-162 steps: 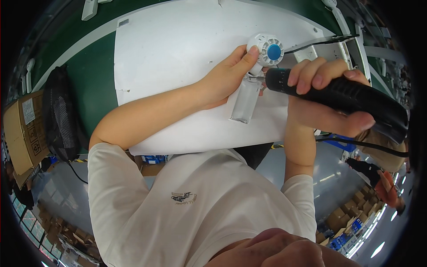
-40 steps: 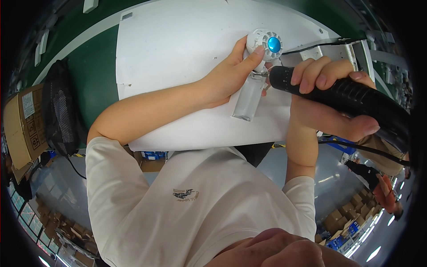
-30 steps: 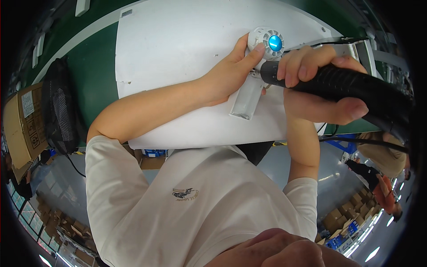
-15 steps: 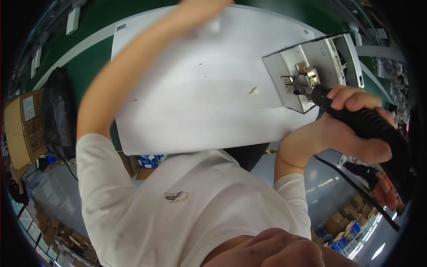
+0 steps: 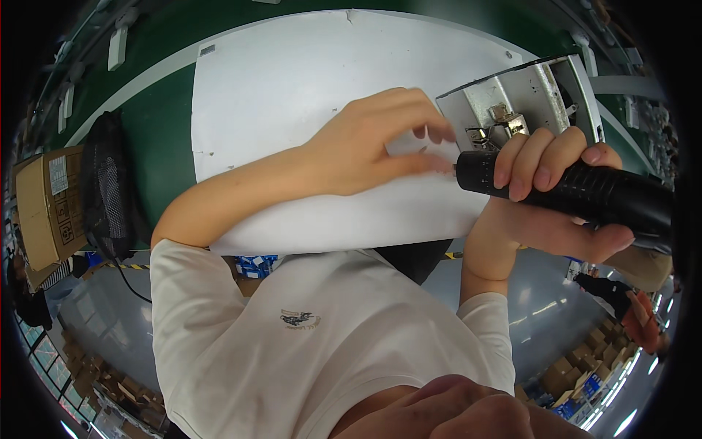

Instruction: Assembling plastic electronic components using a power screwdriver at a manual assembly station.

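My right hand (image 5: 556,192) is wrapped round a thick black electric screwdriver (image 5: 618,192), a pen-like tool with a ribbed grip and a collar at its tip end. The tool lies nearly level and its tip points left. Just left of that tip is my left hand (image 5: 376,139), thumb and fingers curved and apart. The thumb's end is close to the bit; whether it touches, or holds something tiny, I cannot make out. Behind the tool stands a silver metal box (image 5: 530,91) with a small metal mechanism (image 5: 504,124) on it, partly hidden by the tool and fingers.
A white sheet (image 5: 270,80) covers much of the green table (image 5: 157,121). On the left edge are a black mesh bag (image 5: 110,186) and a cardboard box (image 5: 40,205). Blue packets (image 5: 254,265) sit below the table edge. Another person (image 5: 638,322) is at the far right.
My left hand has come from the sheet's far edge toward me and right, to the screwdriver's tip. The screwdriver has swung to a more level pose, its tip moving left and nearer to me.
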`<control>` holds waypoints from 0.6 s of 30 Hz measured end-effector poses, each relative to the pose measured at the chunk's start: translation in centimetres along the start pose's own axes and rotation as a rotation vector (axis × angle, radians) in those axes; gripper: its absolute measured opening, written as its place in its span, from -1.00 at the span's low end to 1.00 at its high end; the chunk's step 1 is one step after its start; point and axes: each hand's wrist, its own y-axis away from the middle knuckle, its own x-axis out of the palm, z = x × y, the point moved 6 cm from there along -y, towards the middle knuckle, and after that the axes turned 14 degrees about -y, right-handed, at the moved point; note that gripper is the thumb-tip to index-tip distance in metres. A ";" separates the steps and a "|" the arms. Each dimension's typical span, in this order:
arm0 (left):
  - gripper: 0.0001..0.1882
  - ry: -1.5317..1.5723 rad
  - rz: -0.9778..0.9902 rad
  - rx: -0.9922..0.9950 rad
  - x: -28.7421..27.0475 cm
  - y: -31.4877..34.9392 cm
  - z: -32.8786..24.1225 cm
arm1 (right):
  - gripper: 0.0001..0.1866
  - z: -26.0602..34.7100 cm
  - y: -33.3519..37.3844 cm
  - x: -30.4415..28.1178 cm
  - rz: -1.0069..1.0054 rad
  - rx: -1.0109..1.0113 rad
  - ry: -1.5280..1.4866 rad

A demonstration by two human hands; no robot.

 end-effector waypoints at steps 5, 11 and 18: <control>-0.87 -0.459 -0.094 0.293 0.4 1.0 -2.5 | -0.26 -0.6 -0.1 -1.0 -0.033 -0.006 -0.092; -0.81 -0.739 -0.219 0.454 1.0 1.3 -3.7 | -0.30 -0.8 -0.3 -2.1 -0.090 -0.056 -0.147; -0.91 -0.951 -0.266 0.549 1.3 1.1 -4.5 | -0.38 -0.6 -0.1 -3.0 -0.125 -0.094 -0.165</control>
